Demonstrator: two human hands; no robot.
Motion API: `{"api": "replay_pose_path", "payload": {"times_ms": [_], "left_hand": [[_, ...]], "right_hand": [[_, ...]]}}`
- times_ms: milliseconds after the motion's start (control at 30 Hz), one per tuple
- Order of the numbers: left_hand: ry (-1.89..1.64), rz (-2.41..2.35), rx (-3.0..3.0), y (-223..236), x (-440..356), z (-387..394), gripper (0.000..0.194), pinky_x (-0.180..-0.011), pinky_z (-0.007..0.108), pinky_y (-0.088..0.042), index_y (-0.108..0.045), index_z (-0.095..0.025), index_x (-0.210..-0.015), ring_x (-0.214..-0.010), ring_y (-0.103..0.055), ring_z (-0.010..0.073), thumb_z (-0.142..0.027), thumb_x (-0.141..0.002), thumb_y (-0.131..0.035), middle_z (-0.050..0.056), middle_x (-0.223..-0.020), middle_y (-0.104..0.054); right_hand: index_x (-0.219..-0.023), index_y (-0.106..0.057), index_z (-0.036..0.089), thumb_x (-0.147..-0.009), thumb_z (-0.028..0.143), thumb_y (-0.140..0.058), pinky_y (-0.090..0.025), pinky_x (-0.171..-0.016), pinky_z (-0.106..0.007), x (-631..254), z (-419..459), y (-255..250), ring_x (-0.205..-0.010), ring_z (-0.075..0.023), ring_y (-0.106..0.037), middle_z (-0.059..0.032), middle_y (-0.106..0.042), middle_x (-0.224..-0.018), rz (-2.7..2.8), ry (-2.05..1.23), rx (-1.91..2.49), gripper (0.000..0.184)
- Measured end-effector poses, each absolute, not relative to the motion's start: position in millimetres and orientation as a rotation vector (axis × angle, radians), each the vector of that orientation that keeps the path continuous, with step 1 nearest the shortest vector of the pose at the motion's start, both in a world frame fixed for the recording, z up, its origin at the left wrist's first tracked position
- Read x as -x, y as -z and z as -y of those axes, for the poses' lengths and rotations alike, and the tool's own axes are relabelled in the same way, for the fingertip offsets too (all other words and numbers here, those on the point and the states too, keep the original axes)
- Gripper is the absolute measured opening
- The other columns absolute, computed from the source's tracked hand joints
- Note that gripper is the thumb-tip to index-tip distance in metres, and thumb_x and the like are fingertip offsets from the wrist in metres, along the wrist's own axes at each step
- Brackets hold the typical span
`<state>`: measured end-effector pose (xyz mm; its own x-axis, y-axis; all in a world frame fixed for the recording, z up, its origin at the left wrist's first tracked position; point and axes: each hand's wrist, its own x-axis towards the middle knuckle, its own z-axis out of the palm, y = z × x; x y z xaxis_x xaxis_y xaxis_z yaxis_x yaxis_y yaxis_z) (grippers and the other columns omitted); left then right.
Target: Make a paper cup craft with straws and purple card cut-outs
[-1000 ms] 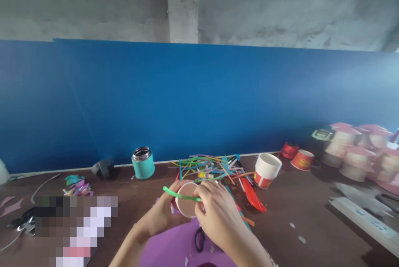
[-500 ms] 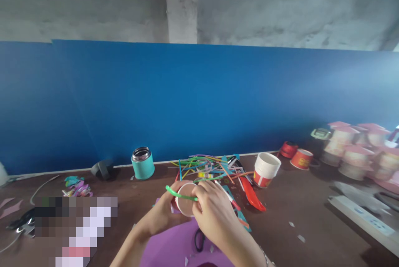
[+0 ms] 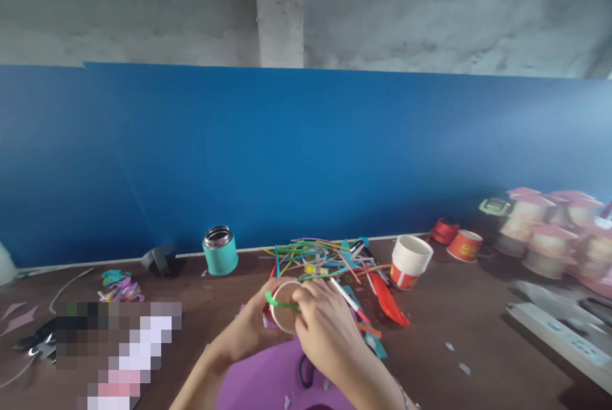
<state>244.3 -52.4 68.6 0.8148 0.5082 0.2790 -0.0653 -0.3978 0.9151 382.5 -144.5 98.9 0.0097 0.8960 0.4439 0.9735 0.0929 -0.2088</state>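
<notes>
My left hand (image 3: 253, 314) is wrapped round the side of a paper cup (image 3: 285, 317), whose round white-rimmed end faces up toward me. My right hand (image 3: 325, 317) is closed over the cup's right edge, pinching a green pipe cleaner (image 3: 282, 304) that lies across the round end. Its free end curls up near the left rim. My right fingers hide the other end, and my left fingers are partly behind the cup. Below both hands is a purple sheet (image 3: 258, 375) with a small black loop (image 3: 306, 370) on it.
Behind the hands lies a heap of coloured pipe cleaners (image 3: 315, 254), with a red strip-like piece (image 3: 387, 301) beside it. Stacked paper cups (image 3: 411, 257) stand to the right, a turquoise jar (image 3: 220, 257) to the left. A power strip (image 3: 559, 336) and pink-topped cups (image 3: 549, 244) are far right.
The free left end of the green pipe cleaner has drawn in toward the cup and now bends more sharply. Both hands stay in nearly the same place.
</notes>
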Motion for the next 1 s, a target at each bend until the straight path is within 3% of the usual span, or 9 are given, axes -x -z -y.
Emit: {"api": "replay_pose_path", "payload": {"times_ms": [300, 533, 633, 700, 833, 1000], "left_hand": [[-0.628, -0.321, -1.884, -70.8, -249.4, 55.2, 0.065, -0.091, 0.033, -0.044, -0.045, -0.023, -0.123, -0.11, -0.051, 0.0242, -0.027, -0.065, -0.076, 0.009, -0.126, -0.051], [-0.605, -0.313, -1.798, -65.3, -252.8, 54.6, 0.064, -0.087, 0.032, -0.046, -0.042, -0.021, -0.121, -0.104, -0.055, 0.0221, -0.022, -0.066, -0.074, 0.008, -0.115, -0.056], [-0.574, -0.304, -1.777, -65.5, -253.2, 55.7, 0.069, -0.088, 0.033, -0.046, -0.039, -0.023, -0.127, -0.106, -0.054, 0.0227, -0.021, -0.067, -0.073, 0.008, -0.117, -0.056], [-0.569, -0.313, -1.775, -65.9, -252.7, 56.0, 0.068, -0.087, 0.033, -0.046, -0.04, -0.022, -0.126, -0.104, -0.055, 0.0226, -0.022, -0.066, -0.073, 0.007, -0.117, -0.056], [-0.594, -0.357, -1.836, -67.9, -250.8, 56.0, 0.061, -0.084, 0.033, -0.046, -0.046, -0.02, -0.119, -0.098, -0.056, 0.0214, -0.025, -0.065, -0.074, 0.006, -0.11, -0.059], [-0.608, -0.403, -1.911, -77.0, -248.9, 60.5, 0.058, -0.083, 0.032, -0.046, -0.047, -0.02, -0.116, -0.096, -0.056, 0.0209, -0.026, -0.065, -0.074, 0.006, -0.108, -0.059]], "right_hand": [[-0.069, -0.063, 0.018, -0.068, 0.003, -0.051, -0.04, -0.076, -0.033, -386.2, 142.0, -99.5, -0.086, -0.0217, -0.056, -0.0053, -0.065, -0.083, 1.9, 0.07, 1.894, 0.019], [-0.106, -0.059, 0.021, -0.078, 0.01, -0.054, -0.044, -0.086, -0.035, -392.1, 145.6, -107.4, -0.1, -0.0199, -0.056, -0.0074, -0.062, -0.107, 1.631, -0.115, 1.505, 0.03], [-0.09, -0.065, 0.021, -0.085, 0.018, -0.051, -0.047, -0.08, -0.029, -389.9, 141.4, -109.9, -0.093, -0.0165, -0.06, -0.005, -0.066, -0.1, 1.569, -0.318, 1.342, 0.015], [-0.084, -0.065, 0.019, -0.089, 0.023, -0.047, -0.048, -0.072, -0.026, -389.5, 139.9, -110.5, -0.083, -0.0154, -0.062, -0.0039, -0.068, -0.087, 1.546, -0.381, 1.326, 0.019], [-0.085, -0.064, 0.018, -0.089, 0.019, -0.046, -0.046, -0.072, -0.029, -392.0, 142.2, -111.0, -0.078, -0.0171, -0.061, -0.0045, -0.067, -0.08, 1.628, -0.165, 1.477, 0.019], [-0.079, -0.065, 0.02, -0.076, 0.004, -0.05, -0.039, -0.073, -0.032, -395.6, 147.5, -110.2, -0.079, -0.02, -0.058, -0.0032, -0.065, -0.077, 1.837, 0.128, 1.787, 0.022]]}}
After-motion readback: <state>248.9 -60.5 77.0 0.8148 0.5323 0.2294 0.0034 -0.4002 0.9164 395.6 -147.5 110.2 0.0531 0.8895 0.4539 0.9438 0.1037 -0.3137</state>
